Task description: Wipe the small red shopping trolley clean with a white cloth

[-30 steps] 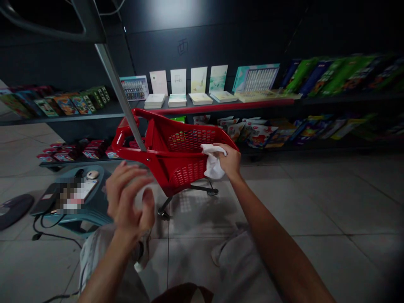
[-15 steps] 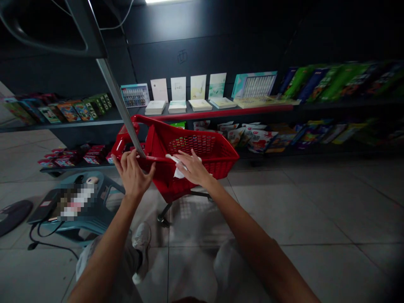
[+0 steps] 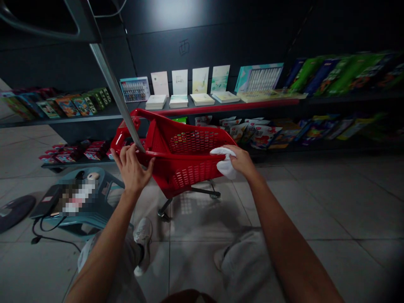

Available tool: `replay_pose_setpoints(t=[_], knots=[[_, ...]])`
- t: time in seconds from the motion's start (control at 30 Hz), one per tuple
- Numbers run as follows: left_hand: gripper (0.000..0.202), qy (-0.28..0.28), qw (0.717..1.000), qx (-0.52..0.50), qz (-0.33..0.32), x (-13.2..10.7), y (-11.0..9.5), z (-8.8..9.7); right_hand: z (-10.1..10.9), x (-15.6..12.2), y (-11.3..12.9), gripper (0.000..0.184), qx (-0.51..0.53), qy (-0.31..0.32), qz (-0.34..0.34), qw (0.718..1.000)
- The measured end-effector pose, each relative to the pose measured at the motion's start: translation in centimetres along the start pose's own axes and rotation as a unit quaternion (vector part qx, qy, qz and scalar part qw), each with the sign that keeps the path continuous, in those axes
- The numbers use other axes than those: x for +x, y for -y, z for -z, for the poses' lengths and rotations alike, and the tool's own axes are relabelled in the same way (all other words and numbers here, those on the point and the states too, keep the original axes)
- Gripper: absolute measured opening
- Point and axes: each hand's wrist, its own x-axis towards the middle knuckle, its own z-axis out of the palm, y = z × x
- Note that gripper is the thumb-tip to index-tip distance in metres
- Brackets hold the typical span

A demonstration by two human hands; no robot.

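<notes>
Just now, the right hand (image 3: 242,162) is pinching a white cloth (image 3: 226,166), its fingers closing on the bunched fabric at the far right end of the red cart's near rim. The cloth is draping over that rim and hanging down the outer side. The left hand (image 3: 134,170) is resting on the near rim at the other end, just beside the foot of the metal pole (image 3: 115,86); its fingers are spreading over the edge and its thumb is standing wide of them, though I cannot tell whether it is gripping.

The cart (image 3: 170,168) is standing upright on the floor (image 3: 277,202), between the person and the shelf (image 3: 115,110), its handle pointing left. Behind it, books (image 3: 202,99) are lying in low stacks on the shelf, and snack bags (image 3: 263,135) are leaning together below. At left, a stool (image 3: 105,189) is supporting a blurred-out item.
</notes>
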Motion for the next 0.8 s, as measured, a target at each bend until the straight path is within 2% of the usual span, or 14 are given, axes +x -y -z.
replay_pose_setpoints(t=[0.03,0.1,0.17,0.23,0.33,0.43,0.5,0.6,0.7,0.8], knots=[[0.078,-0.001,1.000,-0.004,0.002,0.0,0.0,0.0,-0.4,0.0,0.5,0.058,0.001,-0.032,-0.024,0.999],[0.077,-0.005,1.000,-0.005,0.003,0.0,-0.1,0.0,-2.2,0.0,3.1,0.057,0.012,-0.068,-0.040,0.997],[0.076,-0.007,1.000,-0.004,0.001,-0.1,-0.2,-0.1,-4.7,0.1,7.1,0.062,0.048,-0.062,-0.004,0.997],[0.075,-0.006,1.000,-0.004,0.006,-0.1,-0.2,-0.1,-7.1,0.2,11.1,0.066,0.097,-0.036,0.062,0.993],[0.076,0.001,1.000,-0.008,0.015,-0.1,-0.1,-0.1,-9.0,0.6,14.7,0.064,0.155,-0.061,0.111,0.980],[0.076,0.009,1.000,-0.012,0.014,-0.2,0.1,-0.1,-9.1,1.1,14.4,0.060,0.149,-0.064,0.101,0.982],[0.075,0.007,1.000,-0.012,0.011,-0.2,0.2,-0.2,-8.6,1.1,13.3,0.058,0.110,-0.017,0.097,0.989],[0.076,0.004,1.000,-0.010,0.011,-0.2,0.3,-0.3,-7.6,0.3,12.4,0.053,0.028,0.047,0.127,0.990],[0.076,0.004,1.000,-0.011,0.013,-0.2,0.3,-0.3,-6.4,-0.8,12.2,0.066,-0.041,0.071,0.165,0.983],[0.075,0.004,1.000,-0.004,0.008,-0.1,0.3,-0.2,-5.0,-1.5,10.3,0.075,-0.070,0.078,0.148,0.983]])
